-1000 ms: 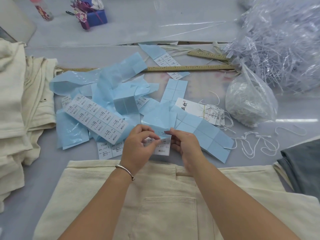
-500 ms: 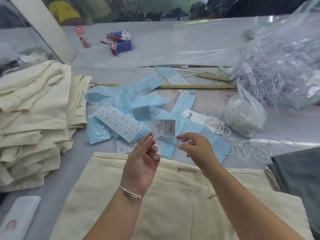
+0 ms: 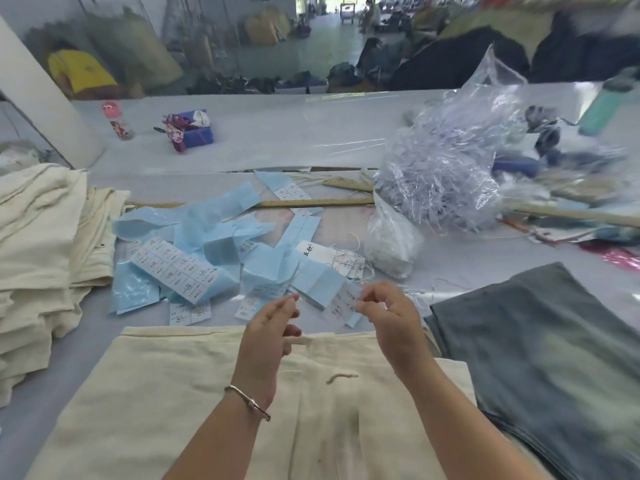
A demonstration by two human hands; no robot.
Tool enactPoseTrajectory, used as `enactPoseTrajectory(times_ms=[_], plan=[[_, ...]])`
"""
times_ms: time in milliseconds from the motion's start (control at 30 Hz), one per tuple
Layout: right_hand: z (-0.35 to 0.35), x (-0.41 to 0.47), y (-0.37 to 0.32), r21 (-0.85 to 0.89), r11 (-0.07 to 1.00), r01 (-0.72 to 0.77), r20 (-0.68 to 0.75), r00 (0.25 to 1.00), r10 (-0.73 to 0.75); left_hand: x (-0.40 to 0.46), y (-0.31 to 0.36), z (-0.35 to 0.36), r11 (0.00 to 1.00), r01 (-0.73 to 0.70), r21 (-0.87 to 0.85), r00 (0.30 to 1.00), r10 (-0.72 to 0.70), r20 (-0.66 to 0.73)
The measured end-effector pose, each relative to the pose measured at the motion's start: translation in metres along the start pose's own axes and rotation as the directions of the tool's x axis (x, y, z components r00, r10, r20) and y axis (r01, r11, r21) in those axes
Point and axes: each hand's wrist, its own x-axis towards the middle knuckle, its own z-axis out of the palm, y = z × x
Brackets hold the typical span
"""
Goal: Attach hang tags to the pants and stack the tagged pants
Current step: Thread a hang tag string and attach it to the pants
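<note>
The right hand pinches a small white size sticker between thumb and forefinger, a narrow grip on the sticker's right edge, raised just above the bench. The left hand holds nothing; its fingers are loosely curled and its fingertips sit a little to the left of the sticker, apart from it.

The step in hand looks like carrying this sticker to a hang tag. The white hang tags, strung with cord, lie just beyond the right grip, among the blue backing sheets. The cream pants waiting for a tag lie flat directly below both hands, waistband toward the tags.

To do it well:
1. Keep the pinch on the edge only, so the adhesive face stays off the fingers.
2. Let the left hand pick up 1 tag and hold it flat.
3. Lay 1 edge of the sticker down square, then smooth across to avoid creases.

The stack of cream pants lies well left of the left hand, grey pants just right of the right grip.
</note>
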Motion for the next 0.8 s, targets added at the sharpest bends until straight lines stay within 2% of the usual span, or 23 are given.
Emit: enactPoseTrajectory(times_ms=[67,133,200,300,400,500,600,700,800], plan=[[-0.008,0.002,0.006,-0.18,0.977,0.112,0.112,0.989,-0.092,0.001,-0.001,0.007,0.959,-0.122,0.256,0.99,0.1,0.096],[-0.012,0.004,0.012,-0.254,0.954,0.158,0.203,0.973,-0.107,0.0,-0.004,0.014,0.907,-0.199,0.371,0.967,0.119,0.227],[-0.015,0.009,0.019,-0.262,0.952,0.157,0.237,0.967,-0.095,0.001,-0.008,0.018,0.916,-0.18,0.358,0.96,0.084,0.266],[-0.016,0.018,0.028,-0.254,0.965,0.073,0.265,0.964,-0.003,0.007,-0.016,0.018,0.924,-0.142,0.355,0.967,0.053,0.251],[-0.016,0.026,0.031,-0.182,0.983,0.001,0.324,0.944,0.059,0.016,-0.025,0.019,0.938,-0.1,0.333,0.977,0.03,0.209],[-0.015,0.033,0.039,-0.119,0.991,-0.057,0.334,0.938,0.094,0.025,-0.033,0.019,0.954,-0.051,0.295,0.963,-0.031,0.268],[-0.013,0.037,0.053,-0.147,0.985,-0.092,0.358,0.923,0.14,0.029,-0.04,0.019,0.95,-0.026,0.311,0.963,-0.06,0.263],[-0.013,0.045,0.071,-0.287,0.955,-0.081,0.288,0.943,0.166,0.031,-0.042,0.016,0.943,-0.003,0.333,0.969,-0.08,0.234],[-0.027,0.064,0.086,-0.502,0.859,-0.096,0.026,0.992,0.125,0.038,-0.041,0.014,0.937,0.014,0.35,0.978,-0.086,0.191]])
